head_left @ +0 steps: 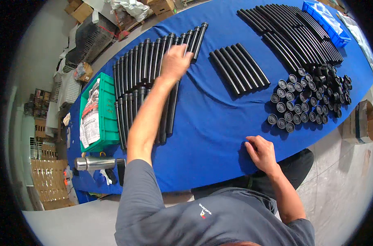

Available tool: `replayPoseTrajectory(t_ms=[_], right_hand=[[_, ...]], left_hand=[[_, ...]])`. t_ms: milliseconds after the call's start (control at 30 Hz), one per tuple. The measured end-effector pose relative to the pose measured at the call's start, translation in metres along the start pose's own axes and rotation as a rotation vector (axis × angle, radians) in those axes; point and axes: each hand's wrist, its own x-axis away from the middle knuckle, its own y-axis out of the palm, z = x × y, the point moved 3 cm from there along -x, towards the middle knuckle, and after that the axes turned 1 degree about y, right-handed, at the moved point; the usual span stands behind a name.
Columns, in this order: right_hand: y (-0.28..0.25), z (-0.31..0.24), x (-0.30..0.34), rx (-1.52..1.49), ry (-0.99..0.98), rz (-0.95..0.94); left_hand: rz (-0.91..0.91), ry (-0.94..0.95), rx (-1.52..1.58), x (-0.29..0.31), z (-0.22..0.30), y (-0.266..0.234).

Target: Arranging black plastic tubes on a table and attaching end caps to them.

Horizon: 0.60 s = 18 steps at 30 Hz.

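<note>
1. Left hand [176,63]: reaches over the upper row of capped black tubes [146,61], fingers curled inward; whether they grip a tube I cannot tell
2. Right hand [262,155]: rests near the front edge of the blue tablecloth [211,135], fingers loosely bent, thumb apart, nothing seen in it
3. Done, by the look of it: two overlapping rows of tubes beside the green crate [108,102] wear end caps at their far ends, though the forearm hides some
4. Left, it seems: a small group of bare black tubes [235,69] lying mid-table, plus the larger stock of uncapped tubes [301,41] at far right
5. Loose round black caps [297,109] lie clustered below that stock, so capping looks well under way but far from finished
</note>
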Motion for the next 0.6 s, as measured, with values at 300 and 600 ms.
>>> replayPoseTrajectory(t_ms=[300, 600], right_hand=[[0.000, 0.005, 0.007, -0.055, -0.030, 0.043], [0.002, 0.002, 0.003, -0.026, -0.039, 0.009]], left_hand=[[-0.118, 0.319, 0.120, 0.069, 0.101, 0.064], [-0.301, -0.531, -0.048, 0.059, 0.068, 0.049]])
